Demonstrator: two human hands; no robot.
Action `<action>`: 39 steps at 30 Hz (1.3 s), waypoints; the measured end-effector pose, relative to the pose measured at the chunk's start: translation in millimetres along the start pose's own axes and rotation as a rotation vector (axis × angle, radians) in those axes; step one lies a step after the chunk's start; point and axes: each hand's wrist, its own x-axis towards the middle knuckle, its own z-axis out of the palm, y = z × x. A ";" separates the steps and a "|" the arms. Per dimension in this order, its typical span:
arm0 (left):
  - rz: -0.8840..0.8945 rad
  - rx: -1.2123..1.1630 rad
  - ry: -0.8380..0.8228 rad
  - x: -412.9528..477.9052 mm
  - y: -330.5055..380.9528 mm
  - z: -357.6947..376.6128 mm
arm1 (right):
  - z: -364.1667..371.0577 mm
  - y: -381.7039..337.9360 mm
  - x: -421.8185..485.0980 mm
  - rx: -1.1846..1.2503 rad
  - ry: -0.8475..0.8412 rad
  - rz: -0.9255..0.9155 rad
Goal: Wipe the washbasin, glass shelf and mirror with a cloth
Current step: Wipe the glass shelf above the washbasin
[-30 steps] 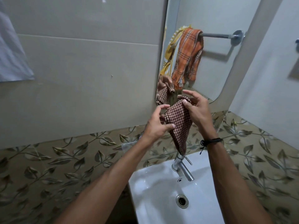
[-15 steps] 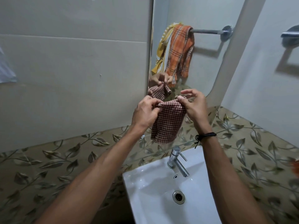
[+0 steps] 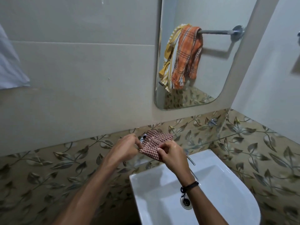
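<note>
A brown-and-white checked cloth point(image 3: 156, 142) lies spread on the glass shelf point(image 3: 227, 137), which runs along the leaf-patterned tiles above the washbasin point(image 3: 215, 181). My left hand point(image 3: 125, 147) pinches the cloth's left edge. My right hand point(image 3: 172, 154) pinches its near right edge. The white washbasin sits below, with its drain point(image 3: 186, 202) partly behind my right wrist. The mirror point(image 3: 209, 59) hangs on the wall above and to the right, reflecting an orange checked towel on a rail. Most of the tap is hidden by my right hand.
A metal shelf bracket point(image 3: 212, 122) sits on the tiles below the mirror's right corner. A pale cloth point(image 3: 9, 65) hangs at the far left. The right side wall point(image 3: 279, 78) stands close beside the basin.
Both hands have come down from in front of the mirror with the cloth, which now lies flat on the shelf instead of hanging bunched. The mirror is uncovered.
</note>
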 end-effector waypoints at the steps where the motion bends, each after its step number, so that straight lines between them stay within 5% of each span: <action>1: -0.001 -0.023 0.021 0.1 1.0 0.3 | -0.1 -0.8 0.5 -0.088 0.011 0.005; 5: 0.122 -0.120 0.157 -2.0 15.5 18.2 | -0.5 3.1 7.4 -0.333 0.133 0.059; 11: 0.246 -0.025 0.109 -6.6 42.7 57.0 | -16.7 19.1 24.8 -0.181 -0.084 0.135; 16: 0.137 -0.055 0.245 -2.4 51.0 67.5 | -28.0 19.4 34.2 -0.103 -0.234 0.170; 21: 0.026 -0.141 0.171 12.0 43.8 60.8 | -29.7 9.4 44.4 -0.144 -0.293 0.162; 28: 0.048 -0.363 0.398 28.9 36.3 43.8 | -40.5 -2.7 76.1 -0.001 -0.229 -0.030; 32: 0.063 -0.302 0.549 31.8 40.7 42.6 | -29.6 -0.2 92.8 -0.035 -0.128 -0.003; 39: 0.242 -0.098 0.143 28.5 42.1 66.0 | -9.6 24.1 83.0 -0.154 -0.102 0.083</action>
